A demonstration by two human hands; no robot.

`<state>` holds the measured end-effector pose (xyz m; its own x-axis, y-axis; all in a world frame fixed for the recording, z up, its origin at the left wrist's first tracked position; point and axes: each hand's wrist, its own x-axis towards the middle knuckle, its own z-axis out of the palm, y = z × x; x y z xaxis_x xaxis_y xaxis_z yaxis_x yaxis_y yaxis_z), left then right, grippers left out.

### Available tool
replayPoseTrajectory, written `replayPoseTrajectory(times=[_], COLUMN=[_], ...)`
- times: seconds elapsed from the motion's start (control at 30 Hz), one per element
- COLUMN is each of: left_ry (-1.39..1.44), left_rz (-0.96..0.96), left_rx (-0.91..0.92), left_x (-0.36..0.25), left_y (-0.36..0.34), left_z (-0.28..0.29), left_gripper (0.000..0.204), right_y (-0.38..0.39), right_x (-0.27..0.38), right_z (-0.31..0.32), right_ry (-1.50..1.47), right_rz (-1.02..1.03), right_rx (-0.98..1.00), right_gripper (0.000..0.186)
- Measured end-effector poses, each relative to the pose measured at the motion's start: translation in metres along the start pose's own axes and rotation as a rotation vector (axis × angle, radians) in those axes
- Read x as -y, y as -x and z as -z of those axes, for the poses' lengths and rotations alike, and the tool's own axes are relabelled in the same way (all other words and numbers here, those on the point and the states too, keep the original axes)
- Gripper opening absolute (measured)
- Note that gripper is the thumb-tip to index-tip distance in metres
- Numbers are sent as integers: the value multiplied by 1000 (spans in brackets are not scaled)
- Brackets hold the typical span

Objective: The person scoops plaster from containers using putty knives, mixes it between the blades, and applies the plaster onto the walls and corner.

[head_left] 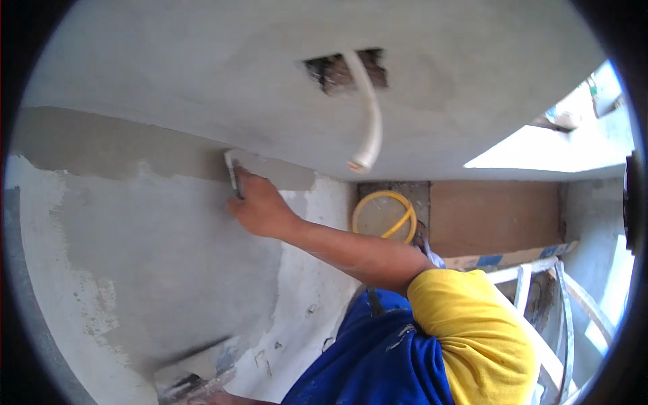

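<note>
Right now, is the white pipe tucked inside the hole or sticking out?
Sticking out: the white pipe emerges from the dark hole, its end visible outside the opening.

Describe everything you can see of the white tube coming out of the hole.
The white tube looks smooth, like plastic. It emerges from a rough-edged, dark hole in the grey surface, curves, and ends in a brownish tip. Nothing is seen gripping it; whether its tip touches the surface is unclear.

- Right hand (264,204) holds a scraper (232,173) against the grey wall (182,256).
- Left hand (214,396), lower down, holds a blurred flat tool (197,363).
- White tube (368,108) hangs from a hole (332,75).
- Yellow ring (398,227) near a brown panel (496,212).
</note>
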<state>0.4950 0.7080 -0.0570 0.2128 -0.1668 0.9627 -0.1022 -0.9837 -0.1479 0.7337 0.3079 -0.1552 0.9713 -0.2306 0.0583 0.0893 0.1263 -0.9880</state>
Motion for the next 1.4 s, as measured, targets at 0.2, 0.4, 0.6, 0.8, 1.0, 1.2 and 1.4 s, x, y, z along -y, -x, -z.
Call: replayPoseTrajectory(times=[0.2, 0.4, 0.6, 0.8, 1.0, 1.2, 1.4], left_ry=[872, 1613, 1601, 1899, 1812, 1628, 1309], left_rz=[894, 1867, 2004, 2045, 2029, 1836, 1964], left_rx=[380, 1254, 1594, 1512, 1223, 691, 380], left_x=[-54, -210, -275, -278, -284, -292, -311], left_y=[47, 109, 107, 110, 126, 131, 198], left_z=[-72, -139, -144, -140, -138, -136, -116], left_gripper=[51, 49, 47, 46, 50, 53, 53], right_y=[79, 179, 226, 226, 195, 178, 138], right_x=[-6, -66, -55, -68, -75, -126, -224], right_z=[63, 110, 118, 142, 190, 218, 247], right_ry=[-3, 175, 425, 817, 961, 694, 382], right_rz=[122, 166, 629, 578, 475, 185, -111], right_rx=[-2, -242, 24, 194, 301, 334, 286], right_gripper=[21, 36, 49, 43, 48, 49, 23])
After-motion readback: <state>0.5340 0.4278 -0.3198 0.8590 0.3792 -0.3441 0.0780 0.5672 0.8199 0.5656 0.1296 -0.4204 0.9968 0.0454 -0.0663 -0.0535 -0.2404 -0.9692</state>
